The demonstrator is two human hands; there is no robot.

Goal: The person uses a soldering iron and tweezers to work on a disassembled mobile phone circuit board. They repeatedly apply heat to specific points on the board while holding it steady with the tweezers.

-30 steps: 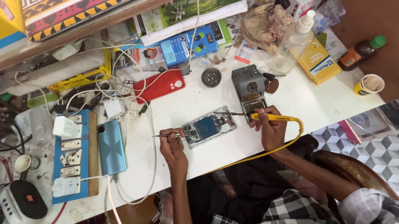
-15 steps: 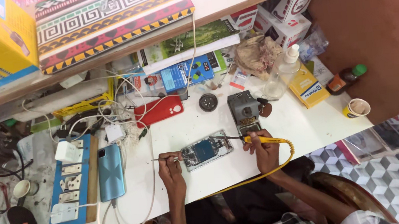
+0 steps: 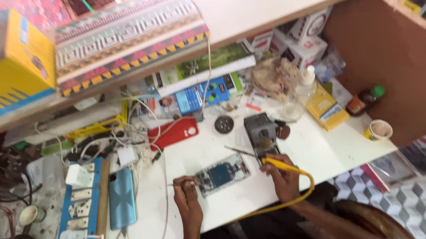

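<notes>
— What lies between the hands?

— An opened phone (image 3: 222, 174), its insides up, flat on the white table (image 3: 322, 150). The left hand (image 3: 185, 187) pinches thin tweezers (image 3: 177, 183) at the phone's left edge.

— And the right hand (image 3: 281, 173)?

— It grips a yellow-handled soldering iron (image 3: 276, 162), its yellow cable (image 3: 305, 191) looping toward the near edge. Just beyond stands a grey iron stand (image 3: 261, 132).

— Farther left?

— A red phone cover (image 3: 173, 133), a blue phone (image 3: 121, 196) and a blue switchboard (image 3: 82, 209).

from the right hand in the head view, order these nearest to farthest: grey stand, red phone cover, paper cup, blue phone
From the right hand:
1. Grey stand, just above it.
2. Paper cup, at the table's right edge; red phone cover, up-left. Too close to call.
3. Blue phone, far left.
</notes>
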